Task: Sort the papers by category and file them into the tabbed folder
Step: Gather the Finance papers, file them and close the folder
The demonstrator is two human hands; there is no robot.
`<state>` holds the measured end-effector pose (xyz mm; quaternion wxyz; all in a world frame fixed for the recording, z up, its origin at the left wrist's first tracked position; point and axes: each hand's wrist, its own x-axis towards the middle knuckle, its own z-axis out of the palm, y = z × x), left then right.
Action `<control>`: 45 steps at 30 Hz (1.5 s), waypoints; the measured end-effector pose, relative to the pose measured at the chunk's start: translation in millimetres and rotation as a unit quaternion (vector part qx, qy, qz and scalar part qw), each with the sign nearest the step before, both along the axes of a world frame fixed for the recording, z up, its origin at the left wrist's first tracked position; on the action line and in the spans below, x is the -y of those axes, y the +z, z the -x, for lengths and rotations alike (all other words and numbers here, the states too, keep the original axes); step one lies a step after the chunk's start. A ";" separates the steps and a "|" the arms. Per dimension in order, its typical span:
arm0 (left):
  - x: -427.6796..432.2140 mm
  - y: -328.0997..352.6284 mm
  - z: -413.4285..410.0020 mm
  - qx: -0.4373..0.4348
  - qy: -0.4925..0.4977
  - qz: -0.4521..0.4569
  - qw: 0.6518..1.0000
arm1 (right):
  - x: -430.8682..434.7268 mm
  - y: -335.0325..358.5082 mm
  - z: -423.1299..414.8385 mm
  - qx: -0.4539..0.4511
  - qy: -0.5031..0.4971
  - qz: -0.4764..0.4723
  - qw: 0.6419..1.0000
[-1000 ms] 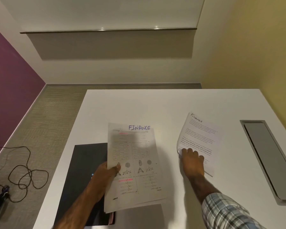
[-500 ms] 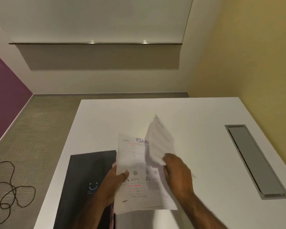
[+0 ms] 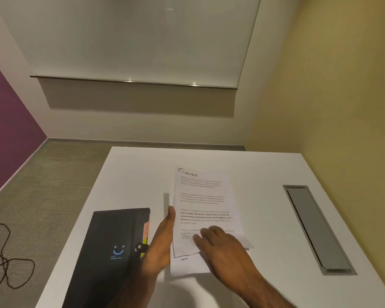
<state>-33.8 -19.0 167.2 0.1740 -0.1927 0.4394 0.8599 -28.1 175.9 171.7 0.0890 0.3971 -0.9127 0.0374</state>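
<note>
A text sheet headed "Finance" (image 3: pixel 206 196) lies on top of another white sheet (image 3: pixel 187 266) on the white table (image 3: pixel 142 170). My left hand (image 3: pixel 160 243) holds the left edge of this small pile, thumb against the paper. My right hand (image 3: pixel 222 247) rests flat on the lower part of the top sheet, fingers spread. Left of the pile lies the black tabbed folder (image 3: pixel 111 245), shut, with a blue smiley on its cover and pink and yellow tabs (image 3: pixel 146 231) sticking out at its right edge.
A grey cable hatch (image 3: pixel 316 227) is set into the table on the right. A dark cable (image 3: pixel 2 261) lies coiled on the carpet at the left. A yellow wall runs close along the right side, a whiteboard hangs ahead.
My right hand picked up the text sheet from the right of the table, carried it left and laid it on the sheet in my left hand. The pile now lies on the table.
</note>
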 end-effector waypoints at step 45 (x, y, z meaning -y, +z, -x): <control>-170.0 -54.4 -11.1 -0.049 0.073 0.338 0.937 | -188.7 -57.0 38.1 0.444 -0.324 0.482 0.682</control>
